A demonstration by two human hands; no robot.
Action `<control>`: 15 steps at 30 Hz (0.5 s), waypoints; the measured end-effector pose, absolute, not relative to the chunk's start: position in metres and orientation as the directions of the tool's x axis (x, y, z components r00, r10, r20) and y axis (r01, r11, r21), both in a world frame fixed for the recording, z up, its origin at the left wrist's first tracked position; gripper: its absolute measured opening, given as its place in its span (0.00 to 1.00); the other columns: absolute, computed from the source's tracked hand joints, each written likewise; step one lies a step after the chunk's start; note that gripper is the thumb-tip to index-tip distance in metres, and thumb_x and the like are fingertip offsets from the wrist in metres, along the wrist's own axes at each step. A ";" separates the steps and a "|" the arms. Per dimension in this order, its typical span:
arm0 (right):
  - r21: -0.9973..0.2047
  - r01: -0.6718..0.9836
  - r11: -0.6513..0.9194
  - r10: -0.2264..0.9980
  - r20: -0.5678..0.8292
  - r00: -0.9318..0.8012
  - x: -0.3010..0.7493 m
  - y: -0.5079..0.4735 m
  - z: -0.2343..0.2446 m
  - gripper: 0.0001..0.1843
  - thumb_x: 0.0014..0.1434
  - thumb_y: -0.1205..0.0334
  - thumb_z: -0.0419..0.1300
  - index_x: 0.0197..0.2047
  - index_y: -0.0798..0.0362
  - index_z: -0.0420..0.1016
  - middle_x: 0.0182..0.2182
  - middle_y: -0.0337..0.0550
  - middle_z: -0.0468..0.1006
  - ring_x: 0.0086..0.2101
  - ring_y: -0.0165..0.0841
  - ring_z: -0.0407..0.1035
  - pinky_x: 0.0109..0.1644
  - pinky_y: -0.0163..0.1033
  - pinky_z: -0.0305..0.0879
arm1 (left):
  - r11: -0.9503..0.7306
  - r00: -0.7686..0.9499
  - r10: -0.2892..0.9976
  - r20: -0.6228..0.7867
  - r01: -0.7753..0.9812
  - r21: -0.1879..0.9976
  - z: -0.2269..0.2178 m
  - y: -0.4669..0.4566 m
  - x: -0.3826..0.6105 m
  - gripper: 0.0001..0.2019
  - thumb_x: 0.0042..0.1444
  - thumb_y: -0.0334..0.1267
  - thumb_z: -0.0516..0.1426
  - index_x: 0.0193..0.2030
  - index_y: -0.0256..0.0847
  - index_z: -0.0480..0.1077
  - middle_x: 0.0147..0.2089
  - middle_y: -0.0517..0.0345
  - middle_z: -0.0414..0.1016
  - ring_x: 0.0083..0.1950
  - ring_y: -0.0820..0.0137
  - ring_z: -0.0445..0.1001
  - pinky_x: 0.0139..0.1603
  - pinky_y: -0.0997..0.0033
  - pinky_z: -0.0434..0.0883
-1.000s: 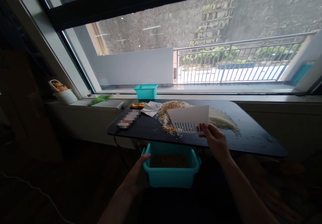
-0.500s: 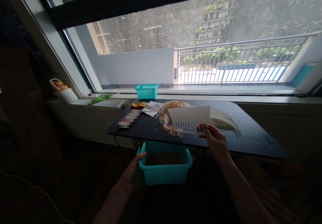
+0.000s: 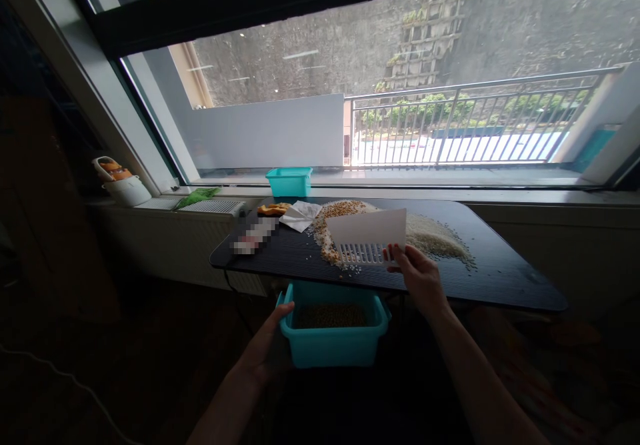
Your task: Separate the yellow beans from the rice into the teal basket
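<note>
My left hand (image 3: 267, 351) grips the left side of a teal plastic bin (image 3: 333, 345) held below the near edge of the black table (image 3: 500, 278); brown grains lie in the bin. My right hand (image 3: 417, 278) holds a white slotted scraper (image 3: 367, 238) upright on the table, its comb edge down against a pile of yellow corn kernels (image 3: 333, 231). White rice (image 3: 433, 237) is spread to the right of the scraper. Loose grains lie near the table's front edge.
A second teal bin (image 3: 289, 181) stands on the window sill behind the table. White paper (image 3: 300, 215) and an orange object (image 3: 273, 209) lie at the table's back left, beside a blurred item (image 3: 254, 237). A white pot (image 3: 125, 188) sits on the left ledge. The floor below is dark.
The teal bin dipped left and lower half a second ago, then came back right under the scraper. The scraper and my right hand shifted slightly left.
</note>
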State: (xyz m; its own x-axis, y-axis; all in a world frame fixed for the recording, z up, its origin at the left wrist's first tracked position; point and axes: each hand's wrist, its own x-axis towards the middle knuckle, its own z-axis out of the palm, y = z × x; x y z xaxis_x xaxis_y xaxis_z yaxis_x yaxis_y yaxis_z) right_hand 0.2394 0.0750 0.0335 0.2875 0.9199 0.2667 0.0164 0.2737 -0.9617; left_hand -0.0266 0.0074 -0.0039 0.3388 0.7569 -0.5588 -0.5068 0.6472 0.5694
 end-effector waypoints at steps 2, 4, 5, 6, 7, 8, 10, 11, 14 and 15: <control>-0.964 0.003 0.266 0.923 0.255 0.289 0.241 0.072 0.034 0.19 0.46 0.46 0.62 0.32 0.53 0.77 0.28 0.41 0.78 0.31 0.34 0.72 0.30 0.38 0.73 | 0.643 0.339 0.761 -0.553 -0.506 0.575 -0.005 0.008 -0.026 0.31 0.49 0.48 0.57 0.59 0.40 0.58 0.44 0.50 0.75 0.44 0.60 0.75 0.44 0.63 0.69; -0.964 0.001 0.267 0.918 0.254 0.303 0.243 0.069 0.035 0.19 0.46 0.46 0.62 0.33 0.53 0.77 0.29 0.41 0.78 0.31 0.34 0.72 0.30 0.38 0.73 | 0.641 0.328 0.762 -0.559 -0.511 0.574 -0.005 0.008 -0.025 0.30 0.49 0.47 0.57 0.59 0.40 0.59 0.44 0.49 0.75 0.43 0.60 0.75 0.43 0.62 0.69; -0.963 0.005 0.270 0.915 0.258 0.309 0.244 0.068 0.035 0.18 0.46 0.46 0.62 0.33 0.53 0.77 0.29 0.41 0.78 0.31 0.35 0.72 0.30 0.37 0.73 | 0.640 0.323 0.761 -0.563 -0.514 0.571 -0.005 0.008 -0.024 0.30 0.49 0.47 0.57 0.58 0.40 0.59 0.43 0.49 0.75 0.43 0.59 0.75 0.43 0.62 0.69; -0.962 0.011 0.274 0.913 0.263 0.313 0.244 0.068 0.035 0.18 0.46 0.46 0.62 0.33 0.53 0.76 0.29 0.41 0.78 0.31 0.35 0.72 0.30 0.38 0.73 | 0.640 0.321 0.760 -0.564 -0.517 0.568 -0.005 0.008 -0.024 0.29 0.49 0.47 0.57 0.58 0.40 0.59 0.44 0.49 0.75 0.43 0.59 0.75 0.43 0.62 0.69; -0.960 0.018 0.278 0.910 0.269 0.314 0.244 0.068 0.035 0.18 0.47 0.46 0.62 0.33 0.53 0.76 0.29 0.41 0.78 0.31 0.34 0.72 0.30 0.38 0.73 | 0.640 0.324 0.761 -0.562 -0.519 0.567 -0.005 0.007 -0.024 0.29 0.49 0.47 0.57 0.58 0.40 0.59 0.44 0.49 0.75 0.43 0.60 0.75 0.43 0.62 0.69; -0.960 0.025 0.280 0.910 0.274 0.311 0.243 0.069 0.035 0.18 0.47 0.46 0.62 0.33 0.53 0.76 0.29 0.41 0.78 0.31 0.34 0.72 0.30 0.38 0.73 | 0.638 0.327 0.763 -0.557 -0.521 0.568 -0.005 0.007 -0.024 0.29 0.49 0.47 0.57 0.58 0.41 0.59 0.44 0.49 0.75 0.43 0.60 0.75 0.44 0.62 0.69; -0.959 0.032 0.283 0.912 0.279 0.302 0.241 0.071 0.034 0.18 0.47 0.46 0.62 0.33 0.53 0.76 0.29 0.41 0.78 0.31 0.34 0.72 0.30 0.38 0.73 | 0.642 0.346 0.761 -0.548 -0.518 0.565 -0.006 0.008 -0.025 0.29 0.50 0.47 0.57 0.59 0.42 0.59 0.44 0.50 0.75 0.43 0.60 0.75 0.44 0.61 0.69; -0.959 0.032 0.281 0.914 0.278 0.294 0.240 0.073 0.034 0.18 0.47 0.46 0.62 0.33 0.53 0.76 0.28 0.41 0.78 0.30 0.34 0.72 0.30 0.38 0.73 | 0.646 0.356 0.759 -0.546 -0.516 0.562 -0.006 0.008 -0.025 0.30 0.50 0.48 0.56 0.59 0.42 0.58 0.44 0.50 0.75 0.44 0.59 0.75 0.44 0.61 0.69; -0.964 0.018 0.266 0.927 0.261 0.269 0.237 0.074 0.033 0.19 0.47 0.45 0.62 0.33 0.53 0.76 0.27 0.40 0.77 0.30 0.33 0.71 0.30 0.37 0.73 | 0.657 0.374 0.750 -0.545 -0.511 0.554 -0.007 0.008 -0.026 0.30 0.50 0.49 0.56 0.59 0.42 0.58 0.45 0.50 0.75 0.44 0.59 0.74 0.45 0.61 0.68; -0.965 0.008 0.261 0.930 0.254 0.266 0.237 0.074 0.033 0.18 0.47 0.46 0.62 0.33 0.53 0.76 0.27 0.40 0.77 0.30 0.33 0.71 0.30 0.37 0.73 | 0.656 0.372 0.751 -0.546 -0.513 0.553 -0.006 0.008 -0.026 0.30 0.50 0.49 0.56 0.59 0.42 0.58 0.45 0.50 0.75 0.44 0.59 0.74 0.44 0.61 0.68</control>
State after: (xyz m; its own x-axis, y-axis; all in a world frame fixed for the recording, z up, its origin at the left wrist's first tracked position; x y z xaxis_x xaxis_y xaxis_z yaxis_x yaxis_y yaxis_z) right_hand 0.2373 0.0740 0.0332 0.2663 0.9299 0.2535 0.0081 0.2609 -0.9653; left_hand -0.0258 0.0083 -0.0063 0.3725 0.7508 -0.5455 -0.5125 0.6565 0.5535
